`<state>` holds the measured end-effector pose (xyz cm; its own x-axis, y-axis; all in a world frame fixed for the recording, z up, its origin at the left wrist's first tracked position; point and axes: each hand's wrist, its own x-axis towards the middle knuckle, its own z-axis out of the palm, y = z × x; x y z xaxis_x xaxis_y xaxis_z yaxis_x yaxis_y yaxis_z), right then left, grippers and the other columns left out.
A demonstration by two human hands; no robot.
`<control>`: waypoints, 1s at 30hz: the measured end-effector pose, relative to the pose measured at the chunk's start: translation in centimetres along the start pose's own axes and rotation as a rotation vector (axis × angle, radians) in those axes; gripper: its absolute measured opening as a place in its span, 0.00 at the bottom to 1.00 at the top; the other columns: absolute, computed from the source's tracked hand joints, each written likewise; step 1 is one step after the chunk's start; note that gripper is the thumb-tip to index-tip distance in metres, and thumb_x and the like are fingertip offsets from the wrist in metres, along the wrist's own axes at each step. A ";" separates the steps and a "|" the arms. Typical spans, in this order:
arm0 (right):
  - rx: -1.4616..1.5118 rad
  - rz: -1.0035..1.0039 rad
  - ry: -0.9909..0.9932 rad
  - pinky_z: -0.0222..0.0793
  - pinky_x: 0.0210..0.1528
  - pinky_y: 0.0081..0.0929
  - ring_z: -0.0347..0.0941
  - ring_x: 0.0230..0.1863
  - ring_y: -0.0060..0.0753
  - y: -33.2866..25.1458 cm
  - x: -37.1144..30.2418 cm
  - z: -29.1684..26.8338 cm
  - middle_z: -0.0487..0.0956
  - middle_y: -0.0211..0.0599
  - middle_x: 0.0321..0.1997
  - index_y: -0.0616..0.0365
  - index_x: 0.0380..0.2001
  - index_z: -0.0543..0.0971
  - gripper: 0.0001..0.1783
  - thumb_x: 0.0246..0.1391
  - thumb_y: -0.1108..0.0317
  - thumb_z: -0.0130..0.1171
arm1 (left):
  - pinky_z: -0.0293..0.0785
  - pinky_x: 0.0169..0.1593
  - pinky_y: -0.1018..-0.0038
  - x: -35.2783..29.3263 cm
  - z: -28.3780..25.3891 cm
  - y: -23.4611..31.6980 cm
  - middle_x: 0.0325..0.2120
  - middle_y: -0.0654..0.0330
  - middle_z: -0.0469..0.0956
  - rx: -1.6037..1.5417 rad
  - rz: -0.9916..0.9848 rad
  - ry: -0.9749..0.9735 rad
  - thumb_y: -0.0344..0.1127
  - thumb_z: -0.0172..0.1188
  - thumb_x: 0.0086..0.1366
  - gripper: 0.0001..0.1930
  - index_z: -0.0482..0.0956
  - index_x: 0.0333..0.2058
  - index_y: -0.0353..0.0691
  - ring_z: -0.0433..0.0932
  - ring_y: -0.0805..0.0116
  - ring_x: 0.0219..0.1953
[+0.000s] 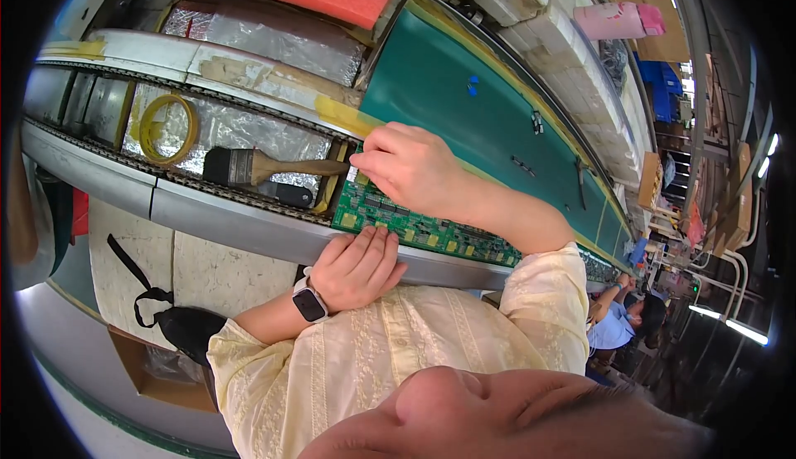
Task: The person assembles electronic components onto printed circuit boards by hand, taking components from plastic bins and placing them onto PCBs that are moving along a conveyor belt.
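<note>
Wooden-handled brush (269,166) beside green board (414,225)

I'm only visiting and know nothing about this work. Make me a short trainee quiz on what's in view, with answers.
1. Which lies nearer the flat green circuit board: (a) the round yellow tape roll, or (b) the black-bristled brush with wooden handle?

2. True or false: the left hand has a dark-faced square watch with pale strap at its wrist.

3. Fill in: in the picture, the right hand is at the board's ____ end (left or right).

Key: 1. b; 2. true; 3. left.
</note>
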<state>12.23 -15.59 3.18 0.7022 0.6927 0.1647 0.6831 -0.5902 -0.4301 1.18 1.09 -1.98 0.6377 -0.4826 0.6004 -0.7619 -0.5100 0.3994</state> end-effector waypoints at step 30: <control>-0.175 0.007 0.117 0.72 0.36 0.32 0.74 0.39 0.35 0.0 -1.3 1.3 0.78 0.31 0.37 0.59 0.34 0.82 0.12 0.41 0.71 0.66 | 0.74 0.39 0.70 0.5 -0.1 0.2 0.36 0.56 0.81 0.001 -0.002 -0.025 0.41 0.61 0.60 0.16 0.81 0.40 0.35 0.81 0.64 0.40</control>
<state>11.06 -15.90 1.85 0.7188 0.6411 0.2689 0.6952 -0.6652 -0.2724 1.35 0.87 -1.54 0.6416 -0.4992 0.5824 -0.7607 -0.5117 0.3994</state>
